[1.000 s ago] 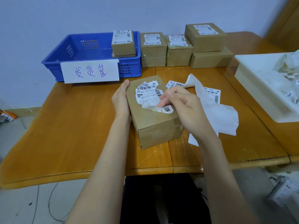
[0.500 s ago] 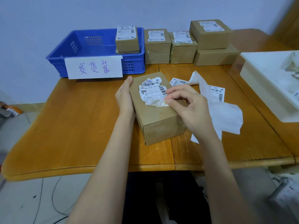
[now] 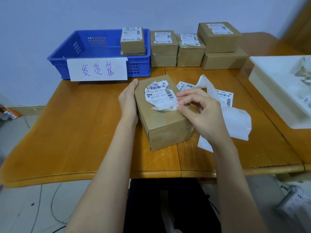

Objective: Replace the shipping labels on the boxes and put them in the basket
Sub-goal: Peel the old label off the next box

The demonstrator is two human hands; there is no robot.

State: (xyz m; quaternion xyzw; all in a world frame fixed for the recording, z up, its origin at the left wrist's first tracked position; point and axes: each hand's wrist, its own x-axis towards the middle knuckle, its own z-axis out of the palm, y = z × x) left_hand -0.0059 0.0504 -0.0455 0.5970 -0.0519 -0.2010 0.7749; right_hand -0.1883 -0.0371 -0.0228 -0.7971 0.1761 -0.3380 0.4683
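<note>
Brown cardboard box [image 3: 164,118] lies flat near the middle of the wooden tabletop [image 3: 80,128], its long axis angled toward the near edge. Plain kraft surface, seams taped. On its top face, a white shipping label [image 3: 159,96], torn and wrinkled: ragged upper edge, barcodes and printed digits legible, lower right corner lifted off the cardboard and curled.

Left hand [image 3: 128,101] lies flat against the box's left side, fingers straight, bracing it. Right hand [image 3: 200,113] rests over the box's right top edge, thumb and forefinger pinching the lifted corner of the label; other fingers loosely curled.

Blue plastic basket [image 3: 70,56] at the far left corner, a white paper sign [image 3: 96,69] with handwritten characters taped to its front wall. One labelled cardboard box [image 3: 133,41] inside it, at the right end; something flat beneath it, cannot tell what.

Along the far edge, right of the basket: stacked cardboard boxes [image 3: 198,47] in three piles. Three labelled tops count clearly; lower boxes under at least two piles, so about six in all.

Right of the worked box: two loose printed labels [image 3: 225,97] and white backing sheets [image 3: 239,121], partly under the right hand.

White plastic tray [image 3: 269,81] on the right edge, crumpled paper scraps inside.
</note>
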